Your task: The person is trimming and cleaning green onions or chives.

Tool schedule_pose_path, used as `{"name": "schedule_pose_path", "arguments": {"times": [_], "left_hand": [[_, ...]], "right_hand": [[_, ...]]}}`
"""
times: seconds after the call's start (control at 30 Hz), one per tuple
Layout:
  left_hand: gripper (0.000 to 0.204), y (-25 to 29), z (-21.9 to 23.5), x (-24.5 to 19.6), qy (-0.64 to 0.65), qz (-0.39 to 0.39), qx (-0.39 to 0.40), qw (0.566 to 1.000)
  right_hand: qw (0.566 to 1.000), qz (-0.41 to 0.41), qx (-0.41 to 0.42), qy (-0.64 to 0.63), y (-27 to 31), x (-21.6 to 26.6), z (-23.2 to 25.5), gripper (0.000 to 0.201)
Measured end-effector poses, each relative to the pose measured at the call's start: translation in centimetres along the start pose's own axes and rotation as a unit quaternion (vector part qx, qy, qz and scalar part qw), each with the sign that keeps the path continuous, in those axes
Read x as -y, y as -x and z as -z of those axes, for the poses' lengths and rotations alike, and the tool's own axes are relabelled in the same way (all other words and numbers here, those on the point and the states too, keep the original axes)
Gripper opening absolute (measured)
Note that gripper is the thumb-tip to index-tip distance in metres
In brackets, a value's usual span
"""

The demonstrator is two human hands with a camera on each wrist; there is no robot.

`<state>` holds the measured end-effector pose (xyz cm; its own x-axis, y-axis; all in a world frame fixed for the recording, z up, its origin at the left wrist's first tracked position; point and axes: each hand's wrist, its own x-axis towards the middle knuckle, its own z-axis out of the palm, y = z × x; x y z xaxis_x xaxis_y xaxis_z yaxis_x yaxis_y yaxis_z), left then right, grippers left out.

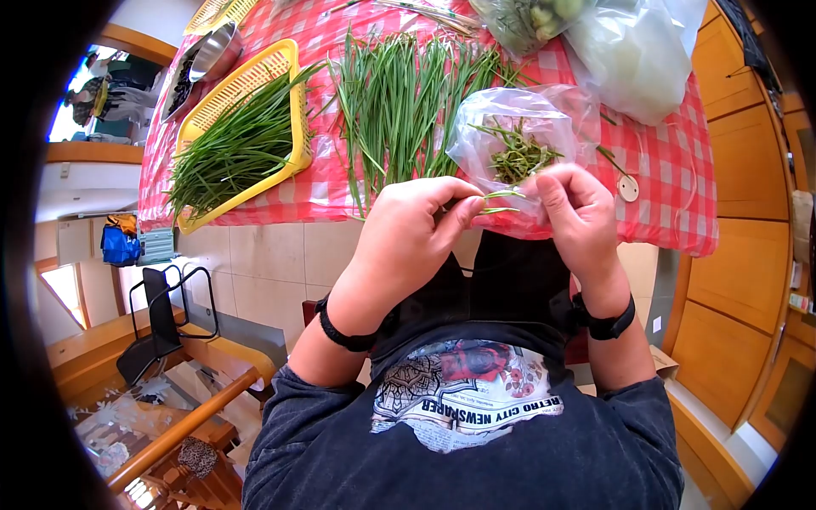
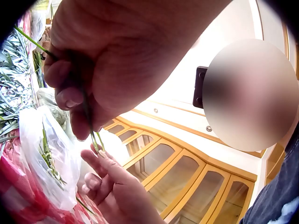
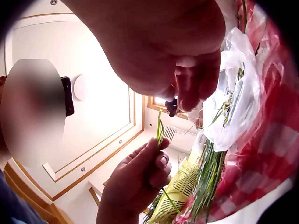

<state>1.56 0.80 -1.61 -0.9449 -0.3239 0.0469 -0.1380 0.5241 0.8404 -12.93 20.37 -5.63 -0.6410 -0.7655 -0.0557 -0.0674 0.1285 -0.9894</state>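
Note:
My left hand pinches a few garlic chives between thumb and forefinger, their pale ends pointing toward my right hand. The right hand's fingers are bent close to those ends, with slight blur at the fingertips; I cannot tell whether they pinch anything. In the right wrist view the chive tips rise from the left hand's thumb and finger. Just beyond both hands lies an opened clear plastic bag, holding trimmed chive scraps. A broad row of loose garlic chives lies to its left.
A yellow basket of chives stands left on the red checked tablecloth. Behind it is a metal bowl. Plastic bags, one with green vegetables and one whitish, sit at back right. A round white disc lies near the right edge.

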Motion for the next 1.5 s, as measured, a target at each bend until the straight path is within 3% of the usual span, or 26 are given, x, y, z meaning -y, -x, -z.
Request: {"name": "schedule_pose_path", "arguments": {"times": [0.07, 0.13, 0.2, 0.27, 0.33, 0.73, 1.5], "left_hand": [[0.012, 0.1, -0.1, -0.1, 0.009, 0.008, 0.000, 1.000], [0.012, 0.1, -0.1, -0.3, 0.017, 0.016, 0.001, 1.000], [0.012, 0.0, -0.1, -0.4, 0.002, 0.013, 0.000, 1.000], [0.012, 0.0, -0.3, -0.2, -0.001, 0.000, -0.009, 1.000], [0.012, 0.1, -0.4, -0.1, -0.005, -0.014, -0.017, 1.000], [0.013, 0.4, -0.6, -0.3, 0.005, 0.015, -0.011, 1.000], [0.010, 0.6, -1.8, 0.3, -0.034, -0.077, -0.054, 0.995]], "right_hand": [[0.988, 0.063, -0.116, -0.080, -0.4, 1.3, -2.3, 0.013], [0.990, 0.065, -0.092, -0.086, -0.2, 0.6, -1.8, 0.019], [0.996, 0.077, -0.012, -0.035, -0.1, 0.4, -1.2, 0.023], [0.998, 0.040, 0.012, -0.049, 0.2, 0.8, -1.1, 0.022], [0.989, -0.047, 0.039, -0.136, 0.2, 1.5, -1.5, 0.019], [0.975, -0.050, 0.007, -0.215, 0.1, 0.7, -2.3, 0.017], [0.958, -0.083, -0.008, -0.274, 0.0, 0.1, -2.9, 0.014]]}}
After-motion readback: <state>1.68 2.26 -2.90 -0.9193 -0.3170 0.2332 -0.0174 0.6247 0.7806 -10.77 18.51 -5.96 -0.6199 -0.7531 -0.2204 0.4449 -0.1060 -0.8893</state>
